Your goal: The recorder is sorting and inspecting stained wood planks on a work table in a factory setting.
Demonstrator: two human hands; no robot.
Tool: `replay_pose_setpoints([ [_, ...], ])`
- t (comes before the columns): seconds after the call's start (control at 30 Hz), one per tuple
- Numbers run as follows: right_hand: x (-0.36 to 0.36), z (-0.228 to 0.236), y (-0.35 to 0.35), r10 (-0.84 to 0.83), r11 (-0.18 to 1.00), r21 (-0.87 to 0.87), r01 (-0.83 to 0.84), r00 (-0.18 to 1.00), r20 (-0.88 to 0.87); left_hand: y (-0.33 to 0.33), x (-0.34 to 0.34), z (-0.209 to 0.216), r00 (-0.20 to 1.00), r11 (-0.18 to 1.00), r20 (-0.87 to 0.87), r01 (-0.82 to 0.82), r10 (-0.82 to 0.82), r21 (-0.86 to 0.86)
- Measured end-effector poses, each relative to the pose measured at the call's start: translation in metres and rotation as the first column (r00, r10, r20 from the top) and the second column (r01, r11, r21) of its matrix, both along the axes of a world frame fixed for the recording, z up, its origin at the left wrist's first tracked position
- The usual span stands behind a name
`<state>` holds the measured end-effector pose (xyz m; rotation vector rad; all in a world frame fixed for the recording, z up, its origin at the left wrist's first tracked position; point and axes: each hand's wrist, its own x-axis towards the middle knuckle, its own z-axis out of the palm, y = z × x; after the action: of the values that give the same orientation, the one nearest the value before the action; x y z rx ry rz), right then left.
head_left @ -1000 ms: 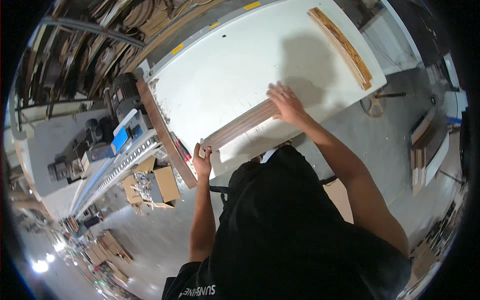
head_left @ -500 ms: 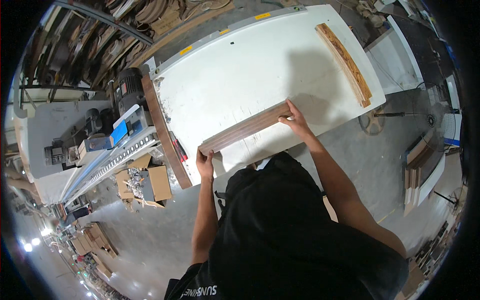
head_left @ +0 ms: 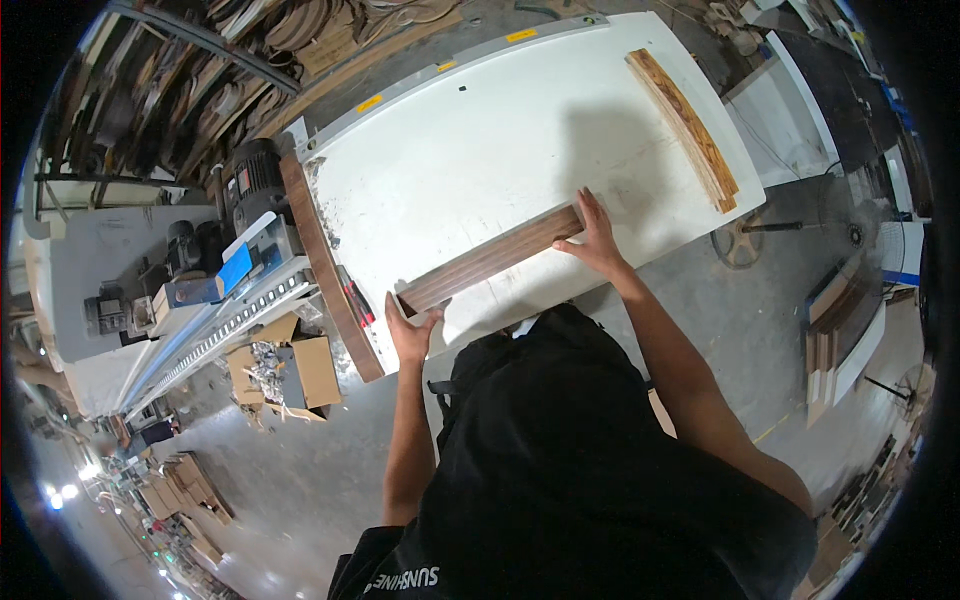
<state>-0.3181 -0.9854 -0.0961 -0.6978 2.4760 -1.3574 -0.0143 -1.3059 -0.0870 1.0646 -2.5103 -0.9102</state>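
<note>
A stack of dark brown wood strips (head_left: 490, 262) lies slantwise on the white table (head_left: 470, 160), close to its near edge. At the strips' left end is my left hand (head_left: 410, 334), its thumb and fingers spread wide apart. My right hand (head_left: 597, 240) is at the right end, fingers stretched out and thumb apart. Both hands look open around the ends; whether they still touch the wood is hard to tell. Red and black pen-like tools (head_left: 356, 298) lie left of the strips, beside a brown wooden edge strip (head_left: 325, 265).
Several lighter wood strips (head_left: 690, 135) lie at the table's right end. A grey metal rail (head_left: 440, 75) runs along the far edge. To the left stand a machine with a black motor (head_left: 258, 178) and an open cardboard box (head_left: 316, 370) of scraps. Wood pieces fill a rack (head_left: 150, 90) at far left.
The brown strips have come to rest flat on the table. My left hand has loosened and spread its fingers; my right hand has opened at the other end.
</note>
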Motion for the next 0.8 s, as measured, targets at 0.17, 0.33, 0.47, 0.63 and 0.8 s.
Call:
replay_pose_setpoints([
  [0.17,0.021,0.054,-0.065,0.420,0.875,0.356,-0.330,0.882,-0.215,-0.017,-0.019,0.031,0.960,0.949,0.162,0.258,-0.230,-0.179],
  [0.33,0.041,0.037,-0.110,0.632,0.660,0.597,-0.455,0.767,-0.114,-0.041,-0.036,0.033,0.858,0.903,0.345,0.424,-0.380,-0.061],
  [0.47,0.050,0.033,-0.119,0.647,0.646,0.582,-0.494,0.759,-0.073,-0.053,-0.023,0.028,0.876,0.911,0.304,0.409,-0.375,-0.056],
  [0.63,0.058,0.021,-0.120,0.599,0.743,0.515,-0.428,0.769,-0.225,-0.055,-0.024,0.026,0.884,0.912,0.272,0.407,-0.379,-0.051],
  [0.8,0.059,0.023,-0.144,0.594,0.685,0.624,-0.377,0.784,-0.178,-0.045,-0.027,0.010,0.899,0.920,0.299,0.370,-0.319,-0.131],
])
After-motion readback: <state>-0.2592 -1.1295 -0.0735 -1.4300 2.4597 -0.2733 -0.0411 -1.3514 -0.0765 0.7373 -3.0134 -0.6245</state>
